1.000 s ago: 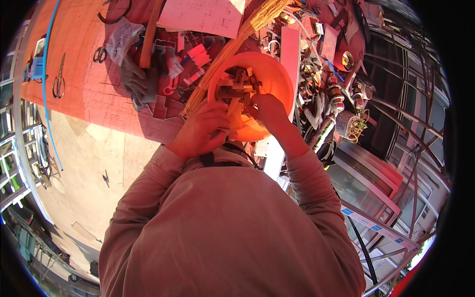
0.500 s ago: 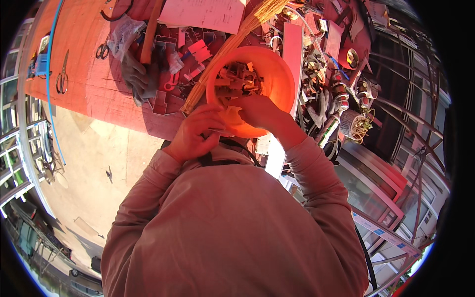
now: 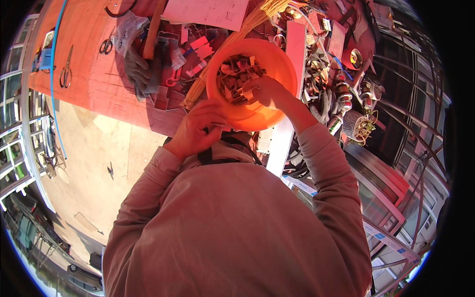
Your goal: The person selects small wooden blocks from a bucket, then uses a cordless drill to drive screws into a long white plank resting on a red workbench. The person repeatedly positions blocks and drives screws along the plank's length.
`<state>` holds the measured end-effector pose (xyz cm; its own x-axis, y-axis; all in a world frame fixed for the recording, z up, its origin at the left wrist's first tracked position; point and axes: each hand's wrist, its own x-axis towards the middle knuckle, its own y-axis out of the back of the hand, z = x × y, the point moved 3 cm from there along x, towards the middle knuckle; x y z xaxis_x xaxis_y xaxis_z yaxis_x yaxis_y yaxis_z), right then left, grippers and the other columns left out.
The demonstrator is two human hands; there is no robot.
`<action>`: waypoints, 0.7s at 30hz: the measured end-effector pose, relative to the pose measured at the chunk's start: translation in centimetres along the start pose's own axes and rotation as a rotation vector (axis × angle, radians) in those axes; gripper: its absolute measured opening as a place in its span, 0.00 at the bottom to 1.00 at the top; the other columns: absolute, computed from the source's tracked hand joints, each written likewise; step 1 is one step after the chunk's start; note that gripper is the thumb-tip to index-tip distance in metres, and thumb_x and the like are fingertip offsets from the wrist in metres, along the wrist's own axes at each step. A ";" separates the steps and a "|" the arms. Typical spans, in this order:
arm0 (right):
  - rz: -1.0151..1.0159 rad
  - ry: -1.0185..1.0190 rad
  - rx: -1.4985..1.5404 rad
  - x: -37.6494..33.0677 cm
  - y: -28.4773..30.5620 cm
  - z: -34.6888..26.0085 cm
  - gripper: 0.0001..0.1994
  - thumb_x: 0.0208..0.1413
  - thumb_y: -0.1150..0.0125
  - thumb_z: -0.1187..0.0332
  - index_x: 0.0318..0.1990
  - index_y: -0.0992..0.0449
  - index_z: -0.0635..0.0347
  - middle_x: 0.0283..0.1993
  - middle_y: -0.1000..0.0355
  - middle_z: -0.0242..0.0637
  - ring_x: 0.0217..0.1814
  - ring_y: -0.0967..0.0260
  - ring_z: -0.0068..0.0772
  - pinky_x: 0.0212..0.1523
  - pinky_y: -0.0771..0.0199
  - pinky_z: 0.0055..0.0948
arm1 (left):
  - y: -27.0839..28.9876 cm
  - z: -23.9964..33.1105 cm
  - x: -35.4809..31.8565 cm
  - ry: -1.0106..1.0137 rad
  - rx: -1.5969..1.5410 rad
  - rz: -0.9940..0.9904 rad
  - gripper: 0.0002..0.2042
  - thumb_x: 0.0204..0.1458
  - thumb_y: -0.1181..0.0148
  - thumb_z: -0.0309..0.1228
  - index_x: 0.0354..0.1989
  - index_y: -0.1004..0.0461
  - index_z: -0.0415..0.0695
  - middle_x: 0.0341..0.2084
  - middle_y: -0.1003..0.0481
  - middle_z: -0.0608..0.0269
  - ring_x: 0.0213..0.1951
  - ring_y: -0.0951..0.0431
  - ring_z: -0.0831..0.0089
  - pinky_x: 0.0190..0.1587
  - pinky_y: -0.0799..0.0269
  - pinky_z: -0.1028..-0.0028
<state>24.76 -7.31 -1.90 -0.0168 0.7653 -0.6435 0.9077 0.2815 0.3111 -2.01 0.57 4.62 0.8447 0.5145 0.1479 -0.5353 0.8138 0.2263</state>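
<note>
An orange bucket (image 3: 286, 74) holds many small angular metal pieces (image 3: 232, 74), heaped toward its left side. My right hand (image 3: 267, 93) reaches over the bucket's near right rim into it. Its fingers are bent together at the edge of the heap, and what they pinch cannot be made out. Beside the bucket's near left rim is my left hand (image 3: 198, 127), closed, with the thin pale edge of a small piece showing at its fingertips. The rest of that piece is hidden by the fingers.
On the red table (image 3: 94, 74) lie scissors (image 3: 65, 74), dark gloves (image 3: 138, 72), a plastic bag (image 3: 129, 30), a paper sheet (image 3: 205, 12) and metal offcuts (image 3: 202, 47). A straw broom (image 3: 237, 39) slants behind the bucket. Tools and scrap crowd the right, near a potted plant (image 3: 356, 126).
My right hand has shifted right and upward inside the bucket, uncovering more of the pieces. My left hand stays closed by the rim. The whole view has shifted slightly.
</note>
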 end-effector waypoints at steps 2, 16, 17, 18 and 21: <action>-0.017 -0.178 0.067 -0.6 1.2 -1.0 0.17 0.64 0.45 0.72 0.58 0.20 0.60 0.34 0.22 0.39 0.28 0.25 0.30 0.32 0.22 0.30 | -0.2 0.0 0.1 0.002 -0.032 0.001 0.07 0.48 0.36 0.17 0.34 0.18 0.39 0.39 0.17 0.58 0.59 0.23 0.52 0.59 0.25 0.58; 0.567 0.169 -0.048 -9.6 3.7 -6.9 0.24 0.65 0.41 0.68 0.67 0.30 0.68 0.55 0.21 0.53 0.55 0.21 0.46 0.57 0.24 0.37 | -0.4 0.7 0.7 0.014 0.078 -0.014 0.09 0.46 0.38 0.18 0.36 0.17 0.39 0.41 0.17 0.57 0.60 0.22 0.51 0.61 0.25 0.57; 0.679 0.207 -0.037 -10.5 4.1 -6.2 0.23 0.66 0.43 0.69 0.66 0.30 0.68 0.55 0.21 0.52 0.56 0.21 0.47 0.56 0.23 0.38 | -0.3 0.8 0.8 0.011 0.070 -0.016 0.09 0.46 0.38 0.18 0.37 0.17 0.39 0.41 0.17 0.56 0.60 0.23 0.50 0.61 0.26 0.56; 0.727 0.235 0.467 -10.5 4.0 -4.8 0.21 0.70 0.43 0.67 0.65 0.29 0.70 0.52 0.20 0.43 0.54 0.23 0.30 0.54 0.24 0.30 | -0.3 0.8 0.9 0.009 0.058 -0.013 0.10 0.46 0.38 0.18 0.37 0.17 0.39 0.42 0.17 0.55 0.60 0.23 0.50 0.62 0.26 0.56; 1.165 0.134 0.444 -15.2 6.7 1.3 0.20 0.72 0.39 0.59 0.57 0.22 0.70 0.37 0.23 0.30 0.39 0.31 0.19 0.42 0.27 0.24 | -0.2 1.0 1.0 -0.015 0.078 0.010 0.10 0.46 0.38 0.19 0.38 0.17 0.39 0.43 0.17 0.55 0.60 0.23 0.49 0.62 0.27 0.55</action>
<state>31.62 -17.83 9.03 0.8708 0.4879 -0.0601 0.4737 -0.8002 0.3677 -1.10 0.65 5.68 0.8396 0.5176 0.1647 -0.5426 0.7850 0.2991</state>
